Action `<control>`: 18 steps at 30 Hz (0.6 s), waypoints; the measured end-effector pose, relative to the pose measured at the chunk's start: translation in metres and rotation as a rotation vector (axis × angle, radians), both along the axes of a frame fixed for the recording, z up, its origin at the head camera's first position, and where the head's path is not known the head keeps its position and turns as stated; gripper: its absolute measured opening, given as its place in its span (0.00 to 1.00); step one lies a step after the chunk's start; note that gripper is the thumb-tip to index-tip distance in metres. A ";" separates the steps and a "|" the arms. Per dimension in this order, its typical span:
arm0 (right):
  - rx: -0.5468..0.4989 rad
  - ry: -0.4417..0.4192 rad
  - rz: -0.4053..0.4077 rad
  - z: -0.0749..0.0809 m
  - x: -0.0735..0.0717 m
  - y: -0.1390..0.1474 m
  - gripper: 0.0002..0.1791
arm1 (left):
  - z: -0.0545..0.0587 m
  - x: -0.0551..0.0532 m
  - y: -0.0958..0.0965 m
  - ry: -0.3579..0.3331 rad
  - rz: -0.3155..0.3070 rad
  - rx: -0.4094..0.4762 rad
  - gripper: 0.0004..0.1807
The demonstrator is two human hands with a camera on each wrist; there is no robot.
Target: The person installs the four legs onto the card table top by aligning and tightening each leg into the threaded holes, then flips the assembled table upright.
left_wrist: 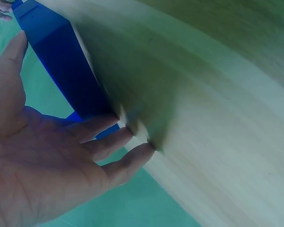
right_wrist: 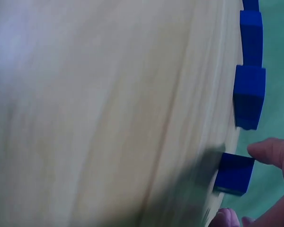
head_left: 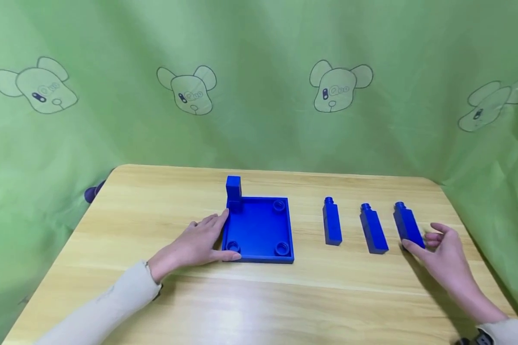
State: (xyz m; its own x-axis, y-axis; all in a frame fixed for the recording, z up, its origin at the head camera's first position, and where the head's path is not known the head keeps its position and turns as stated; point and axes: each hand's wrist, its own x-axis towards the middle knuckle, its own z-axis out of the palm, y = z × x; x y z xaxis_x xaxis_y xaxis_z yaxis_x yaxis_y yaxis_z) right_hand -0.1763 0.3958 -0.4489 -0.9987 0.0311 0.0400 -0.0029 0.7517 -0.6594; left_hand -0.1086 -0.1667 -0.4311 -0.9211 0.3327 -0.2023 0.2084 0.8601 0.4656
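Observation:
A square blue tray (head_left: 261, 230) with raised edges has round threaded sockets (head_left: 282, 248) at three corners and an upright blue post (head_left: 234, 191) at the far left one. My left hand (head_left: 196, 244) rests against its left side, fingers along the wall and thumb on the near edge. In the left wrist view, the fingers (left_wrist: 116, 163) extend past the blue wall (left_wrist: 61, 61). To the right, my right hand (head_left: 446, 256) is at the rightmost blue leg (head_left: 407, 224), which has a threaded end. The thumb touches its near end; the other fingers are loosely bent beside it, slightly apart.
Two more blue legs with threaded ends, one (head_left: 332, 221) nearer the tray and one (head_left: 373, 229) in the middle, lie on the wooden table (head_left: 155, 206). Behind the table hangs a green curtain (head_left: 259, 134) with printed animal heads. A dark object (head_left: 92, 191) shows beyond the left edge.

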 end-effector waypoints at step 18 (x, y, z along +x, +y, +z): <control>-0.092 -0.112 -0.135 0.002 -0.001 0.019 0.31 | 0.002 -0.002 0.000 -0.010 -0.012 -0.029 0.65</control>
State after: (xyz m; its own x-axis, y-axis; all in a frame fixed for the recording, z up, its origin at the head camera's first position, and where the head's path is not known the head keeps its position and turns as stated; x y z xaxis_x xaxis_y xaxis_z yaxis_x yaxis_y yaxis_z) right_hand -0.1772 0.4145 -0.4466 -0.9833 0.1636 -0.0803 0.1711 0.6770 -0.7158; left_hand -0.1105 -0.1667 -0.4295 -0.9148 0.3376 -0.2216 0.2143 0.8709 0.4423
